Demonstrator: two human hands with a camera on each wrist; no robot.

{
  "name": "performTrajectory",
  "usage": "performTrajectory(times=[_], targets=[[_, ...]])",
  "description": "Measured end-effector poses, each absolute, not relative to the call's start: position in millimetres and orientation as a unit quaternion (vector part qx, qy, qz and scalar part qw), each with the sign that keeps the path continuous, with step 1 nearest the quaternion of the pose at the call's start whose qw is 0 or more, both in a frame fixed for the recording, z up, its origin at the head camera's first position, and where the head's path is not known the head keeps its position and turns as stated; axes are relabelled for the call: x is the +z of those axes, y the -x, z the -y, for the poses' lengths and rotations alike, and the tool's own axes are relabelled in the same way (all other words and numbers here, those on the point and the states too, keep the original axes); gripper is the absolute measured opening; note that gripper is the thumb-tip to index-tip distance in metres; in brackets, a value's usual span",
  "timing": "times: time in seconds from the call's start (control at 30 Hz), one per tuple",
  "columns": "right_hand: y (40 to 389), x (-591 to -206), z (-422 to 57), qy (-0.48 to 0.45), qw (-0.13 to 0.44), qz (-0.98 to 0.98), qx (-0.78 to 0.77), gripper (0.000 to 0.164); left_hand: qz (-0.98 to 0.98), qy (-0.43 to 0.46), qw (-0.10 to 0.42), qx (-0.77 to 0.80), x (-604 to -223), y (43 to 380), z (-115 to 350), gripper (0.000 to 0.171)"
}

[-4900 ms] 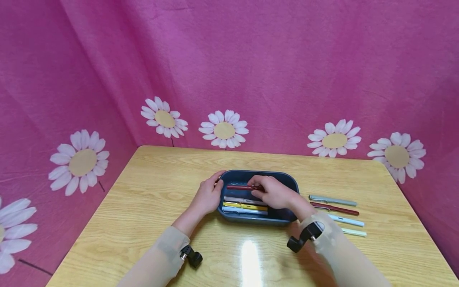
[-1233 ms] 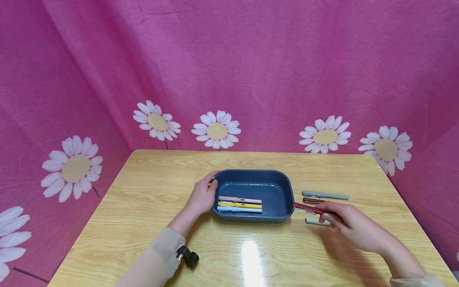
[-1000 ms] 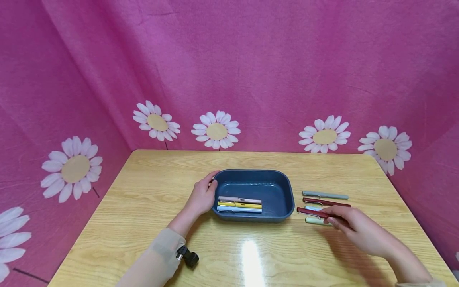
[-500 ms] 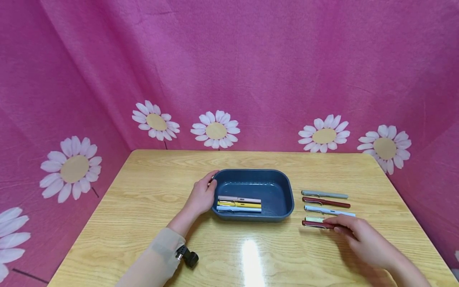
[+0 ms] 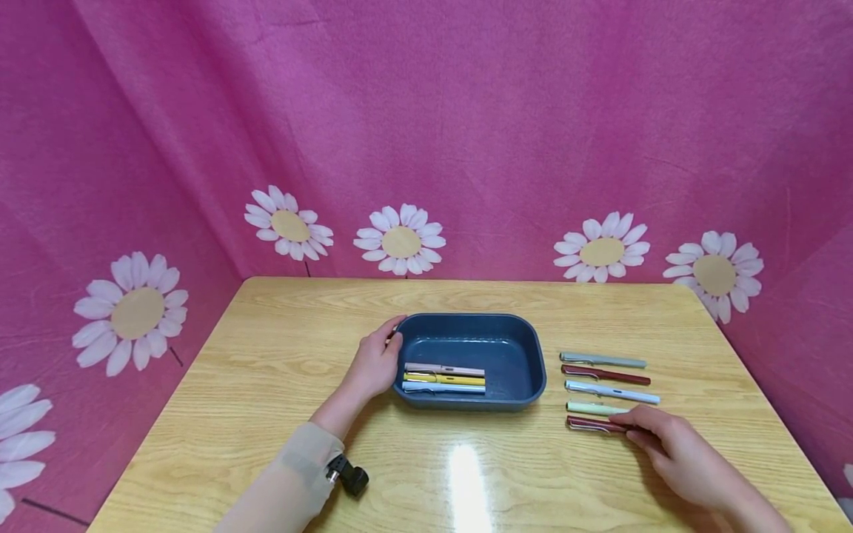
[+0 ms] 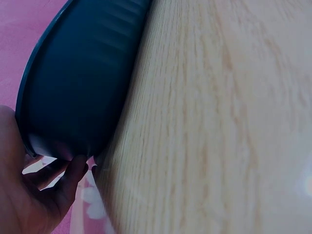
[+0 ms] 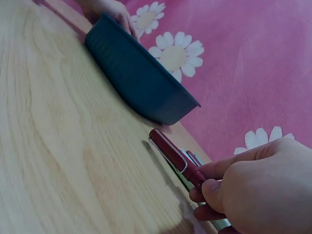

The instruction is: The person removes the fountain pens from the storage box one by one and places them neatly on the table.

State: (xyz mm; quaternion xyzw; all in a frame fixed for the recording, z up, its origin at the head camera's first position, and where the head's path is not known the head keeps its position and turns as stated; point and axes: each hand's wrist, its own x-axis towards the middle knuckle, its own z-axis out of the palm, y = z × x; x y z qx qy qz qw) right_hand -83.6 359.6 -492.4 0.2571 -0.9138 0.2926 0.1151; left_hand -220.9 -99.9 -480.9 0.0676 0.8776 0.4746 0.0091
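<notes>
My left hand (image 5: 376, 364) grips the left end of a dark blue bin (image 5: 509, 359), thumb at its rim. Inside the bin lie a pinkish-grey pen (image 5: 443, 369), a yellow pen (image 5: 443, 380) and a light blue pen (image 5: 443, 388), side by side. My right hand (image 5: 676, 448) pinches a dark red pen (image 5: 589, 424) between thumb and fingers, its clip end pointing left. The right wrist view shows this pen (image 7: 168, 151) close over the table. Just behind it, a light green pen (image 5: 593, 408) lies partly hidden by my fingers.
Farther back in the same row lie another light blue pen (image 5: 609, 391), a second dark red pen (image 5: 603, 374) and a grey pen (image 5: 603, 360), right of the bin. A pink curtain with daisies (image 5: 400, 240) hangs behind the wooden table (image 5: 320, 311).
My right hand has carried the dark red pen out of the bin, over the row and down to its near end. My left hand stays on the bin.
</notes>
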Motion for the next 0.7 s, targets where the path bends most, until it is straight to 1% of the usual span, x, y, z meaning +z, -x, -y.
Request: performTrajectory(times=[0.27, 0.43, 0.7], targets=[[83.8, -496.1, -362.7, -0.256, 0.134, 0.920, 0.264, 0.042, -0.877, -0.070, 0.008, 0.474, -482.0, 221.5, 101.4, 0.046], [85.3, -496.9, -363.4, -0.264, 0.147, 0.922, 0.243, 0.044, -0.877, -0.069, 0.008, 0.475, -481.2, 220.9, 101.2, 0.046], [85.6, -498.9, -365.0, -0.261, 0.133, 0.926, 0.240, 0.044, -0.877, -0.065, 0.007, 0.476, -480.0, 220.2, 100.3, 0.046]])
